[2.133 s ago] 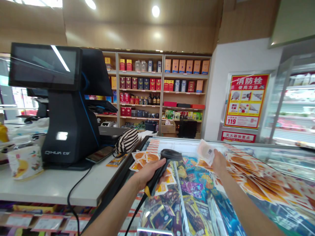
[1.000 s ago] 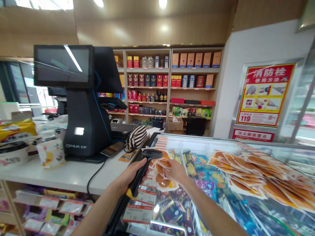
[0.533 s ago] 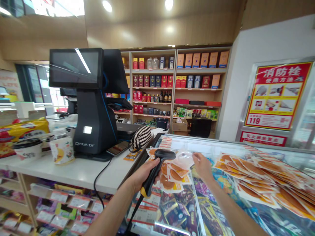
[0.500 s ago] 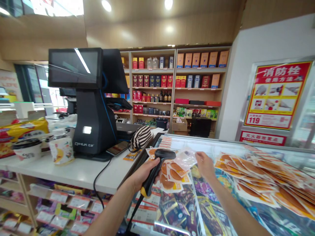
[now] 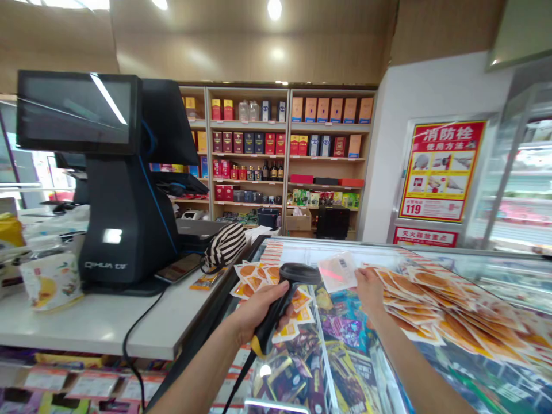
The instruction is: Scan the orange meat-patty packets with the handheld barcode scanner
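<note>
My left hand (image 5: 262, 310) is wrapped round the handle of a black and yellow barcode scanner (image 5: 297, 275), its head turned to the right. Between the fingers of my right hand (image 5: 370, 290) is the edge of a flat clear-and-white packet (image 5: 338, 272); a red scan line crosses it beside a barcode. Several orange-and-white packets (image 5: 254, 277) lie on the freezer's glass top under and behind the scanner. Right of my right hand spreads a large pile of similar packets (image 5: 431, 299).
A glass-topped freezer (image 5: 297, 253) with coloured packs inside lies under my hands. On the white counter (image 5: 129, 322) at left stand a black till (image 5: 125, 213), a striped pouch (image 5: 226, 247), a phone (image 5: 183, 269) and a pouch pack (image 5: 50, 279). The scanner cable hangs down.
The view has turned right. The packet in my right hand now shows its barcode side with a red line on it. The scanner has turned further toward it.
</note>
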{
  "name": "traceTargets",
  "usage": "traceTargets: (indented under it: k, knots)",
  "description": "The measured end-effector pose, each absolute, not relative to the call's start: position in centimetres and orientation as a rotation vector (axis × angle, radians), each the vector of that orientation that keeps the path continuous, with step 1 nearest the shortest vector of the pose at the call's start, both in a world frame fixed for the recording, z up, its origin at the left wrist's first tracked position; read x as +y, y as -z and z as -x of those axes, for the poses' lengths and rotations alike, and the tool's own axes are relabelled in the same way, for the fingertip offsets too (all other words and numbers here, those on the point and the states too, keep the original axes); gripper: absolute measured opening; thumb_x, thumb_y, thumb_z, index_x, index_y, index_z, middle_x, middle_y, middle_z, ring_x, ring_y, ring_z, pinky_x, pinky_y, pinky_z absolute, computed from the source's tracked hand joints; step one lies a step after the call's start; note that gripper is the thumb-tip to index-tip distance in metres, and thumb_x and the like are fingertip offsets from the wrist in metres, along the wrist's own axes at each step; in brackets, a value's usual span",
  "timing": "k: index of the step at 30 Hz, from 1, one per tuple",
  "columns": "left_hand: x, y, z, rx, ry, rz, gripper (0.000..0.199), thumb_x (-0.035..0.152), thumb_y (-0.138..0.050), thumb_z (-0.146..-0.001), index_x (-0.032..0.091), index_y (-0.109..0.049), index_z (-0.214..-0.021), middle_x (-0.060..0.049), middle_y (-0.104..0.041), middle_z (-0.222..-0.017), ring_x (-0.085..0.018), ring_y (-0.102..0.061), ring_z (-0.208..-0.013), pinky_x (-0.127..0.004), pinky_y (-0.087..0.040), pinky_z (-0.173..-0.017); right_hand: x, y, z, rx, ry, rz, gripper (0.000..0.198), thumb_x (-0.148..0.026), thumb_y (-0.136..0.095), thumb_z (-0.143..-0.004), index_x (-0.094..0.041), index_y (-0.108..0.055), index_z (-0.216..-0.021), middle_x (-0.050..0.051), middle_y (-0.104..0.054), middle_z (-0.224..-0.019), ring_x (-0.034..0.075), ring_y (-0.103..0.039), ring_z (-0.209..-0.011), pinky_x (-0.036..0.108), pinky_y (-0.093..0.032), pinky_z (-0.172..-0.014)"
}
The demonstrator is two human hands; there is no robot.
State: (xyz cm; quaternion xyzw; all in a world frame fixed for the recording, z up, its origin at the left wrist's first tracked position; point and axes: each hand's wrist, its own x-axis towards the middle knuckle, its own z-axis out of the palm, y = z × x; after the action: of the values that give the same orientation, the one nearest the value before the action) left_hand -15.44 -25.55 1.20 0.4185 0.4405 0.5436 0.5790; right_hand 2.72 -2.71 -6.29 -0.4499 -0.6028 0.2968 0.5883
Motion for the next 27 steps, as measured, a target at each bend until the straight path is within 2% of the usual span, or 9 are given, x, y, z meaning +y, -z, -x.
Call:
traceTargets:
  k: [11, 20, 24, 27]
  knots:
    - [-24.1, -2.2, 13.7, 0.973, -1.256, -1.025, 0.031, 0.045, -0.044, -0.071, 0.014, -0.048, -0.072, 0.002, -0.049, -0.056, -0.005, -0.043, -0.039, -0.016, -0.031, -0.036, -2.3, 5.5, -4.6, -1.495, -0.406, 1.130, 0.032, -0.035, -0.038, -0.065, -0.012, -0.058, -0.074, 0.009, -0.061, -0.067, 0.020, -0.053, -0.064, 0.031, -0.038, -0.061]
    - [-23.9, -2.6, 13.2, 0.933, -1.256, -1.073, 0.030, 0.043, -0.045, -0.071, 0.014, -0.049, -0.076, 0.001, -0.049, -0.056, -0.005, -0.044, -0.040, -0.017, -0.030, -0.038, -2.5, 6.0, -4.5, -1.542, -0.309, 1.143, 0.029, -0.033, -0.038, -0.067, -0.013, -0.059, -0.069, 0.008, -0.061, -0.063, 0.018, -0.053, -0.059, 0.027, -0.037, -0.056]
    - [-24.1, -2.6, 13.9, 1.006, -1.286, -1.070, 0.031, 0.045, -0.046, -0.070, 0.014, -0.049, -0.071, 0.001, -0.051, -0.056, -0.005, -0.044, -0.040, -0.017, -0.031, -0.038, -2.8, 3.7, -6.1, -1.451, -0.212, 1.197, 0.031, -0.032, -0.037, -0.069, -0.011, -0.058, -0.077, 0.011, -0.061, -0.069, 0.020, -0.053, -0.064, 0.028, -0.036, -0.057]
    - [-24.3, -2.3, 15.0, 1.072, -1.315, -1.035, 0.033, 0.047, -0.046, -0.069, 0.014, -0.049, -0.068, 0.001, -0.051, -0.056, -0.006, -0.045, -0.040, -0.017, -0.032, -0.039, -2.6, 1.9, -8.7, -1.424, 0.016, 1.237, 0.032, -0.030, -0.036, -0.072, -0.012, -0.057, -0.086, 0.011, -0.062, -0.075, 0.020, -0.053, -0.066, 0.028, -0.035, -0.059]
